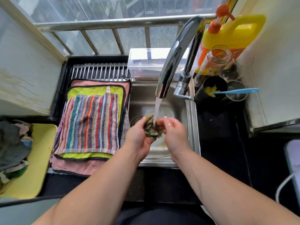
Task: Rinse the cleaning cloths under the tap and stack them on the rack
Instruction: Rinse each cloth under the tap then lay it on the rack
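Cloth in a wet, greenish-brown bunch [151, 127] sits between your two hands, above the basin of the steel sink [192, 127]. Your left hand [138, 137] has its fingers curled round the left and under side of the bunch, gripping it. Your right hand [175, 133] closes in on the right side, with its thumb and fingers bent against the fabric and one fingertip lifted above it. How firmly that hand squeezes cannot be told. A stream of water [157, 109] falls from the curved chrome tap [175, 54] and lands on the top of the bunch, between your fingers.

To the left of the sink lies the rack [99, 70], with metal bars in a dark frame. Three cloths are laid flat on it in a stack. A striped cloth [89, 122] is on top, a lime-green cloth [97, 90] with black edging is beneath it, and a pink cloth [81, 168] is at the bottom. Further left, a yellow tray [40, 151] holds a loose pile of cloths [13, 143].

Behind the sink stands a clear plastic box [146, 62]. To the right of the tap are a yellow detergent bottle [230, 34] with an orange pump, a glass jar [214, 62], and a dark cup [211, 90] with a blue handle [237, 91] leaning out of it.
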